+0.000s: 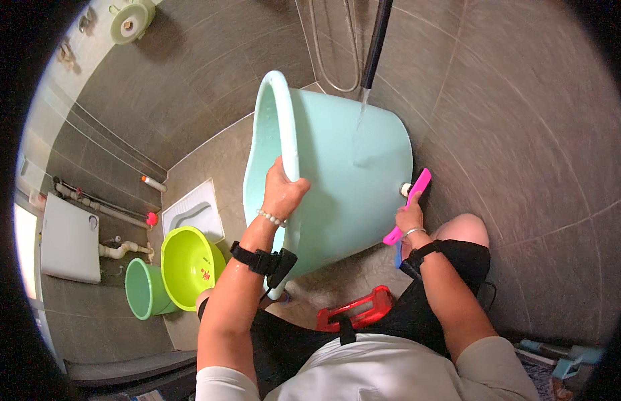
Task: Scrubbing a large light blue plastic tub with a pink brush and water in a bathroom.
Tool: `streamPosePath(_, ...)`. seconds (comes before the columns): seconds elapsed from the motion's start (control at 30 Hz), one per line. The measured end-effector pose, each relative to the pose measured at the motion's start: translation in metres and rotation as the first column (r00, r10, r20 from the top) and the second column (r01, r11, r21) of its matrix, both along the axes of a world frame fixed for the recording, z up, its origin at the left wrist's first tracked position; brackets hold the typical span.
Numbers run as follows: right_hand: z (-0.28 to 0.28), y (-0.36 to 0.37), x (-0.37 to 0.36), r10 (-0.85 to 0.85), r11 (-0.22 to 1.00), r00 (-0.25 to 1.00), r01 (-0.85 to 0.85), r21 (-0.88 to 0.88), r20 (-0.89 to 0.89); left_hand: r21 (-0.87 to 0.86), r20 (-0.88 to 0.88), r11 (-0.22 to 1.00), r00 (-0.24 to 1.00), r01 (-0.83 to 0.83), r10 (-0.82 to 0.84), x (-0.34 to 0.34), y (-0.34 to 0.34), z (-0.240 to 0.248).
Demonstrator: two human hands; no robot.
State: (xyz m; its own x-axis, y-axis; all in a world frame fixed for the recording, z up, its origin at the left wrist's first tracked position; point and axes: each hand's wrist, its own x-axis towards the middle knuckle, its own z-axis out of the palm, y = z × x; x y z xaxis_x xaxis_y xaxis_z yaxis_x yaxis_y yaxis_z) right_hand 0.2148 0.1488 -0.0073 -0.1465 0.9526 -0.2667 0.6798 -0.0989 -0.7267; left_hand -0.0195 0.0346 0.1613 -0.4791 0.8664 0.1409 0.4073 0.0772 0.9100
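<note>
A large pale-turquoise plastic tub (350, 134) lies on its side on the tiled floor, its mouth facing left. My left hand (284, 190) grips the tub's thick rim, fingers inside and thumb outside. In my right hand (409, 218) is a bright pink brush (419, 187) held by its handle, beside the tub's base at the right; its bristles cannot be made out. Close to the brush, a white plug or drain fitting (406, 190) sticks out of the base. Water runs from a black pipe (376, 50) onto the tub's upper side.
A lime-green basin (173, 271) and a green bucket (138, 294) stand at the left near a squat toilet (213, 207). A red plastic stool (374, 304) is between my legs. White pipes (123, 250) run along the left wall. A shower hose (315, 40) hangs at the back.
</note>
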Motion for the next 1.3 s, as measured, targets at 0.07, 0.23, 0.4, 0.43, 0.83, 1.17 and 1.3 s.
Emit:
streamPosePath(0.07,-0.011,-0.001,-0.005,-0.014,1.0,0.999,0.014,0.021,-0.03,0.01,-0.063,0.999,0.997,-0.048,0.048,0.001,-0.005,0.003)
streamPosePath(0.23,0.004,-0.005,-0.021,-0.055,0.978,0.962,-0.002,-0.208,-0.269,0.015,-0.138,0.999,0.989,-0.043,0.044,0.003,-0.008,0.003)
streamPosePath(0.4,-0.04,-0.007,-0.022,-0.015,0.917,0.925,-0.139,-0.374,-0.381,-0.232,-0.473,0.97,0.88,-0.073,-0.047,0.012,0.011,-0.008)
streamPosePath(0.43,-0.041,-0.011,-0.026,0.018,0.88,0.92,-0.2,-0.431,-0.392,-0.278,-0.49,0.959,0.867,-0.06,-0.088,0.013,0.016,-0.017)
streamPosePath(0.83,-0.002,-0.02,-0.032,-0.241,0.911,0.842,0.024,-0.412,-0.483,-0.525,-0.623,0.845,0.633,0.096,-0.459,0.057,0.087,-0.067)
streamPosePath(1.17,0.014,-0.017,-0.034,-0.23,0.959,0.758,0.068,-0.276,-0.611,-0.606,-0.538,0.778,0.636,0.165,-0.554,0.067,0.08,-0.129)
streamPosePath(1.3,0.015,-0.017,-0.033,-0.208,0.96,0.764,0.039,-0.278,-0.611,-0.617,-0.543,0.782,0.675,0.082,-0.5,0.079,0.083,-0.146)
